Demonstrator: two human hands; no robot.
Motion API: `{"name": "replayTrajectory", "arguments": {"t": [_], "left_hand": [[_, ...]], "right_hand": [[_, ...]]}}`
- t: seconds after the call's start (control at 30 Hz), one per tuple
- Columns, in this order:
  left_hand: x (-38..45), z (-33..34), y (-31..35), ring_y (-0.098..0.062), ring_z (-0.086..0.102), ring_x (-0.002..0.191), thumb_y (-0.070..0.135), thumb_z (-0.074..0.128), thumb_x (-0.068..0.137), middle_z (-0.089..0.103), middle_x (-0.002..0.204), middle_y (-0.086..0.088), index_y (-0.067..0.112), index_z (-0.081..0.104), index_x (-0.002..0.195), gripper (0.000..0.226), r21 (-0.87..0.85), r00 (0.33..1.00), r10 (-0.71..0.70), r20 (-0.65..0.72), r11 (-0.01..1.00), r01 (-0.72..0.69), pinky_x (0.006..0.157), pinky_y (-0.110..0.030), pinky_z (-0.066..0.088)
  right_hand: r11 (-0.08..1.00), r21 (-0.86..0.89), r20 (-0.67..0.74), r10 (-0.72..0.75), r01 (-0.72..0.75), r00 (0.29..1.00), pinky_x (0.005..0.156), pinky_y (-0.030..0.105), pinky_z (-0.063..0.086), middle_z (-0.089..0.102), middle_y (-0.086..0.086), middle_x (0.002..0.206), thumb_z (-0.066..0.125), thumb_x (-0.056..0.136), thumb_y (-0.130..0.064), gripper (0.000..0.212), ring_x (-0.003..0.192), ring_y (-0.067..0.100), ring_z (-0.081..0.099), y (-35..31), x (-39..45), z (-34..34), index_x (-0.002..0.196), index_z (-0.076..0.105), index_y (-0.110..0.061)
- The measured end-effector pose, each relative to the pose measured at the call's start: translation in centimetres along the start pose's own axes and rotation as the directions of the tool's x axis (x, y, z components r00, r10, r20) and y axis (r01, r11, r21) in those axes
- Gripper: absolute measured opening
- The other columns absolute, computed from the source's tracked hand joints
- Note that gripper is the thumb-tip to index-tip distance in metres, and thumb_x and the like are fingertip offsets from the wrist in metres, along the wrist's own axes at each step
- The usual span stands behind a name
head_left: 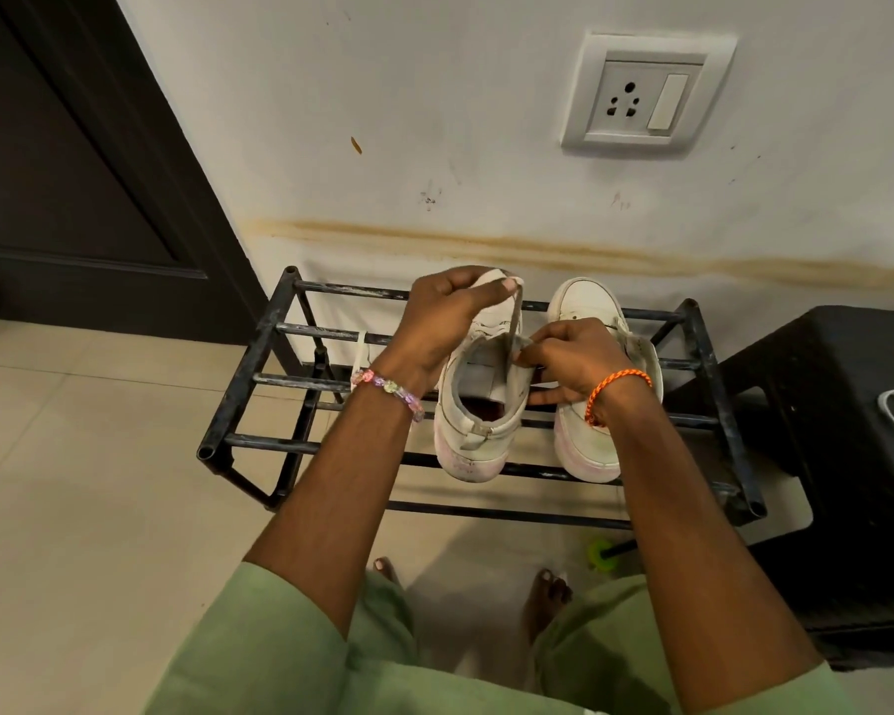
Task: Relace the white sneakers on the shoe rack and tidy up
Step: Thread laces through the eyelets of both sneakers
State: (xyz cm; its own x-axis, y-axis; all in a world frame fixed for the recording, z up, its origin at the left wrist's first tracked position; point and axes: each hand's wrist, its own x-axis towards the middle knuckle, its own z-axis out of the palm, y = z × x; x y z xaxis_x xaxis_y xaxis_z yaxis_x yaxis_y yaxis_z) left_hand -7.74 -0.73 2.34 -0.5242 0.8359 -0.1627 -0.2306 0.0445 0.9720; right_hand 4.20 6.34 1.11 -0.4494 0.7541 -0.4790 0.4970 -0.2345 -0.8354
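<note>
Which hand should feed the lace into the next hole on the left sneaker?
Probably the right hand: it pinches the lace right at the collar of the left sneaker, near the holes. The left hand holds the lace's upper end high, keeping it taut.

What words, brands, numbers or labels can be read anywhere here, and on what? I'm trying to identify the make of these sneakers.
None can be read.
Left sneaker: no logo or lettering shows; the left hand and right hand cover part of it.
Right sneaker: plain white toe, no print visible.
Wall socket: no lettering visible.
Wall: only small scuffs and smudges, not text.
</note>
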Motion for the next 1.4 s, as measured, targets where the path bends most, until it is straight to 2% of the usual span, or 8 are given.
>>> {"name": "replayTrajectory", "arguments": {"t": [0.1,0.2,0.37,0.43,0.87,1.07,1.27,1.4], "left_hand": [[0.4,-0.3,0.2,-0.015,0.068,0.082,0.002,0.055,0.090,0.071,0.085,-0.007,0.012,0.061,0.080,0.015,-0.102,0.999,-0.038,-0.024,0.994,0.036,0.076,-0.023,0.053],[0.5,-0.4,-0.5,-0.016,0.056,0.069,0.006,0.046,0.091,0.061,0.072,0.003,0.017,0.051,0.088,0.013,0.333,0.992,0.081,-0.098,0.942,-0.044,0.079,-0.032,0.043],[-0.1,0.2,-2.2,-0.020,0.051,0.103,0.036,0.056,0.087,0.063,0.100,0.000,0.025,0.065,0.105,0.023,0.930,0.979,0.172,0.112,0.330,-0.164,0.081,-0.035,0.020],[0.0,0.3,-2.4,-0.021,0.048,0.112,0.036,0.057,0.088,0.063,0.106,-0.001,0.026,0.070,0.107,0.025,0.955,0.970,0.209,0.126,0.240,-0.176,0.080,-0.034,0.018],[0.7,-0.7,-2.6,-0.015,0.065,0.092,0.033,0.076,0.070,0.072,0.077,0.012,0.031,0.076,0.068,0.002,0.595,0.996,0.086,0.022,0.800,-0.082,0.091,-0.047,0.049],[0.4,-0.7,-1.7,0.003,0.062,0.068,0.006,0.073,0.078,0.068,0.065,0.012,0.016,0.074,0.075,0.011,0.380,1.000,0.029,0.001,0.924,-0.027,0.073,-0.014,0.050],[1.5,-2.8,0.0,-0.013,0.055,0.085,0.011,0.056,0.087,0.059,0.085,0.003,0.014,0.058,0.076,0.011,0.075,0.933,-0.065,-0.354,0.992,0.098,0.066,-0.026,0.038],[1.5,-3.8,-1.4,-0.009,0.049,0.085,0.030,0.063,0.085,0.037,0.132,-0.008,0.014,0.046,0.123,0.045,0.304,0.863,-0.015,-0.505,0.933,0.194,0.091,-0.025,0.045]], "right_hand": [[1.000,0.002,0.004,-0.003,0.003,1.000,0.051,0.030,0.058,0.064,0.008,0.079,0.063,0.083,0.003,0.015,0.069,0.020,0.064,0.0,0.0,0.0,0.076,0.062,-0.010],[1.000,-0.005,-0.005,-0.004,0.004,1.000,0.054,0.033,0.059,0.064,0.009,0.080,0.063,0.083,0.003,0.016,0.071,0.023,0.065,0.1,0.1,0.0,0.074,0.062,-0.010],[1.000,-0.013,-0.004,-0.013,0.013,1.000,0.051,0.031,0.058,0.063,0.009,0.078,0.059,0.085,0.004,0.019,0.071,0.021,0.064,-0.1,0.0,0.1,0.072,0.062,-0.009],[1.000,-0.013,-0.010,-0.008,0.008,1.000,0.052,0.032,0.059,0.063,0.010,0.080,0.060,0.083,0.005,0.019,0.072,0.022,0.065,0.0,0.0,0.1,0.072,0.062,-0.009],[1.000,0.007,-0.011,0.007,-0.006,1.000,0.046,0.028,0.056,0.064,0.010,0.080,0.061,0.084,0.005,0.016,0.069,0.021,0.064,-0.2,-0.2,-0.1,0.074,0.062,-0.008],[1.000,0.024,0.002,0.013,-0.013,1.000,0.049,0.030,0.058,0.065,0.010,0.082,0.064,0.083,0.004,0.013,0.071,0.021,0.064,-0.1,-0.2,-0.3,0.077,0.063,-0.008],[1.000,0.024,-0.004,0.010,-0.010,1.000,0.054,0.034,0.059,0.064,0.009,0.078,0.062,0.082,0.005,0.016,0.069,0.022,0.065,0.0,-0.1,-0.3,0.073,0.061,-0.008],[0.998,-0.054,-0.055,-0.037,0.034,0.998,0.065,0.041,0.060,0.066,0.012,0.085,0.064,0.081,0.000,0.012,0.077,0.025,0.066,0.2,0.2,0.2,0.073,0.062,-0.010]]}}
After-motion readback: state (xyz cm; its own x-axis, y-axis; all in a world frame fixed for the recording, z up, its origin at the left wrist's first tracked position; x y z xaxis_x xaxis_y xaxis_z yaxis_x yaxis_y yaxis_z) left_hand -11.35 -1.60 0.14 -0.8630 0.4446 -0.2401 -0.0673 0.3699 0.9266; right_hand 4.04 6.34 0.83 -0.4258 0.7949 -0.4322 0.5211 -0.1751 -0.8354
